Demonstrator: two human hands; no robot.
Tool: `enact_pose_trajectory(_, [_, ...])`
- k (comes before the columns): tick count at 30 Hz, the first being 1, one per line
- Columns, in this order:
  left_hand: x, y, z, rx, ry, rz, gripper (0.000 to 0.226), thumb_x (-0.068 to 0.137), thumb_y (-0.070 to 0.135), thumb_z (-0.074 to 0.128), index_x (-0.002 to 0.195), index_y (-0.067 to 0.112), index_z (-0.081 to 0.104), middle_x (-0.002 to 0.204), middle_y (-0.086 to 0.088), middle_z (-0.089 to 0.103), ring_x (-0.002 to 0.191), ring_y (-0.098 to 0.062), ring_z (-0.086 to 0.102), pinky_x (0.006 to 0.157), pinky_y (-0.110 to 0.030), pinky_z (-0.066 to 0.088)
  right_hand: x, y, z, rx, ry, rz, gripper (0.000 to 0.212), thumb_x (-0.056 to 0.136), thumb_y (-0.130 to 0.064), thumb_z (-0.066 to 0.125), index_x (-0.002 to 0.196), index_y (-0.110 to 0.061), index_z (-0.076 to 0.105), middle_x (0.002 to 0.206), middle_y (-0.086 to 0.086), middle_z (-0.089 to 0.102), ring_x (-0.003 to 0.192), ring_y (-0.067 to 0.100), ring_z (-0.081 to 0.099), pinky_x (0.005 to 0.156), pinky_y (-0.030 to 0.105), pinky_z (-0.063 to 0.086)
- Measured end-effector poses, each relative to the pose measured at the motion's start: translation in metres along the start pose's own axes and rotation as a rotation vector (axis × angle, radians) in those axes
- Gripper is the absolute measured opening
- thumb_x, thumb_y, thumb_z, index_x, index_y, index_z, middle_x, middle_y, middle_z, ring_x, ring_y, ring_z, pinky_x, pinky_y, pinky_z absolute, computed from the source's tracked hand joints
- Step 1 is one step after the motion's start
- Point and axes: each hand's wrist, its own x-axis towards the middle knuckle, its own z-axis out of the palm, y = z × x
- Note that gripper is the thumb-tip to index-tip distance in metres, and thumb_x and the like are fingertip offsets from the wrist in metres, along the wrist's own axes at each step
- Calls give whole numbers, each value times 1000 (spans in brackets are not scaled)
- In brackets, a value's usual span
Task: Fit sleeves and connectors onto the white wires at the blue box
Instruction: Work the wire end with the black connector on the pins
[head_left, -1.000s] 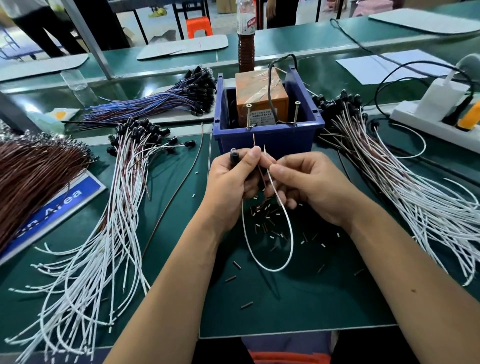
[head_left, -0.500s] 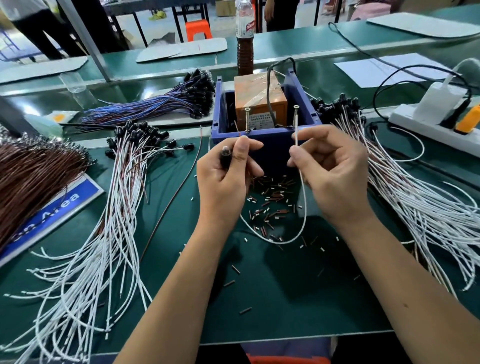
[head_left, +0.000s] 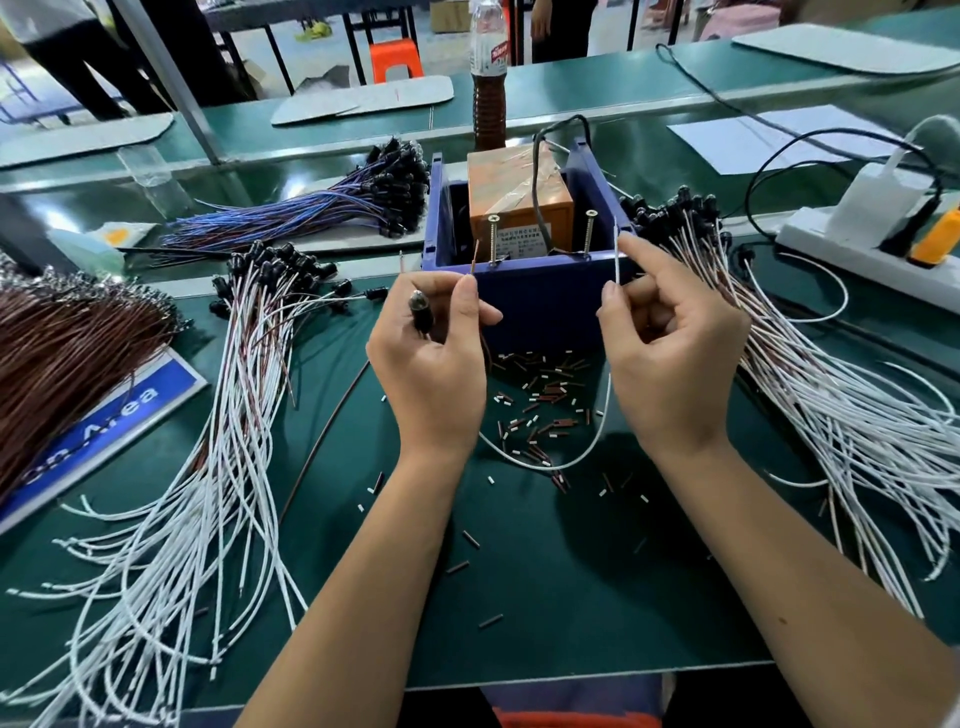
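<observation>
**Operator:** Status check, please. What changed across the last second?

**Manual:** Start with the mat (head_left: 571, 597) and the blue box (head_left: 540, 306), which stands at the mat's far edge, middle. Neither has moved. The bundles of white wires (head_left: 171, 519) fan along the mat's left and right edges as before, and cut sleeves (head_left: 540, 400) lie scattered on the mat at the foot of the box.

**Operator:** And my hands?

**Manual:** A second ago they were together, low in front of the box. Now they have risen and parted to the level of its near rim. Your right hand (head_left: 670, 358) pinches a white wire (head_left: 616, 254) between thumb and forefinger, its tip upright beside the right-hand screw (head_left: 590, 234). Your left hand (head_left: 431, 364) pinches a thin brown lead (head_left: 474, 257) the same way, close to the left-hand screw (head_left: 492, 239), with a dark connector (head_left: 418, 306) gripped under the thumb; the remaining fingers are curled.

**Operator:** Meaning?

**Manual:** The wire's slack now hangs in a loop between your hands. You appear to be presenting both ends at the box; contact with the screws cannot be confirmed.
</observation>
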Motion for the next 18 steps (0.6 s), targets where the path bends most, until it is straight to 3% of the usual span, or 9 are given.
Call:
enact_pose_trajectory(4, [-4,0,1,-11,-9,-11,10,95,5,62,96,13,68,75,4,75,66,-9,67,66,-21,48,-2,-1,1,-5,-10,-12,31,97,-9,68,127,-8,74,78,-1,72,65,14,67,61,39,59])
enact_pose_trajectory(8, [-4,0,4,-21,-22,-15,10,96,8,64,103,11,70,76,3,75,66,-16,68,65,-22,49,-1,-1,2,-26,-4,-22,29,97,-9,67,125,-7,76,79,-6,70,66,6,64,62,28,56])
enact_pose_trajectory(11, [-5,0,5,-34,-20,-9,15,97,8,65,107,18,69,75,3,76,68,-18,71,65,-19,50,-2,-1,2,-16,-20,-27,29,96,-7,66,123,-7,77,81,-2,73,68,11,68,63,32,58])
enact_pose_trajectory(18, [-3,-2,5,0,-23,-5,13,97,9,66,107,12,72,75,3,76,69,-21,71,66,-24,50,-2,-3,0,-20,-27,-16,27,94,-3,65,117,-8,79,78,-6,70,64,8,64,60,22,51])
